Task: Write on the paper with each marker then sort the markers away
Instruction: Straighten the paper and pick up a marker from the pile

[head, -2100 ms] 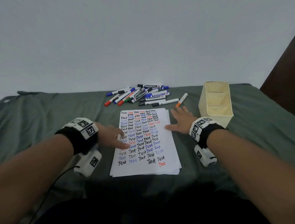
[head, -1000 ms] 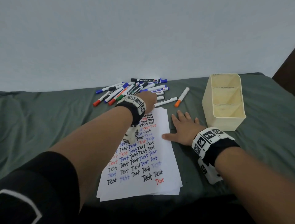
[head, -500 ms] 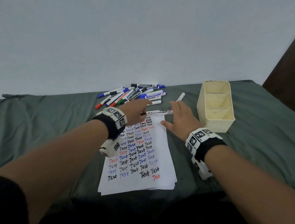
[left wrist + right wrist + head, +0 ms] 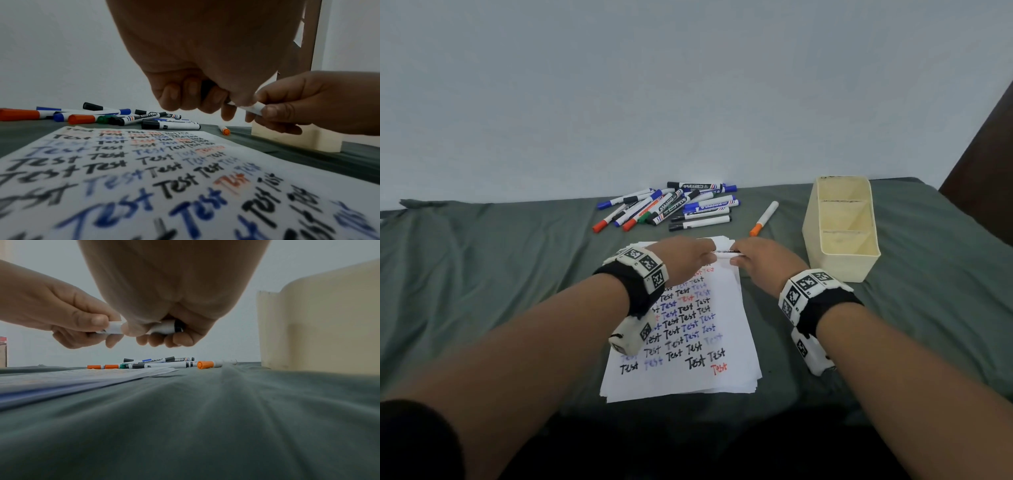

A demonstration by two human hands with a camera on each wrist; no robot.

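Observation:
A white marker [image 4: 724, 253] with a black cap hangs level just above the top edge of the paper [image 4: 698, 346], which is covered with rows of "Test". My left hand [image 4: 693, 258] grips its cap end, fingers curled round the dark cap [image 4: 205, 86]. My right hand [image 4: 755, 260] grips the white barrel [image 4: 164, 328], thumb and fingers wrapped round it. Both hands nearly touch. Most of the marker is hidden inside the two fists. Several more markers lie in a pile [image 4: 671, 207] beyond the paper.
A cream three-compartment organizer [image 4: 859, 267] stands right of the paper, with nothing seen in it. An orange-capped marker [image 4: 764, 219] lies alone between the pile and the organizer. Grey-green cloth [image 4: 500, 274] covers the surface; a pale wall rises behind.
My left hand reached to the pile, took a black-capped marker and brought it back over the paper's top. My right hand lifted off the cloth and gripped the marker's other end.

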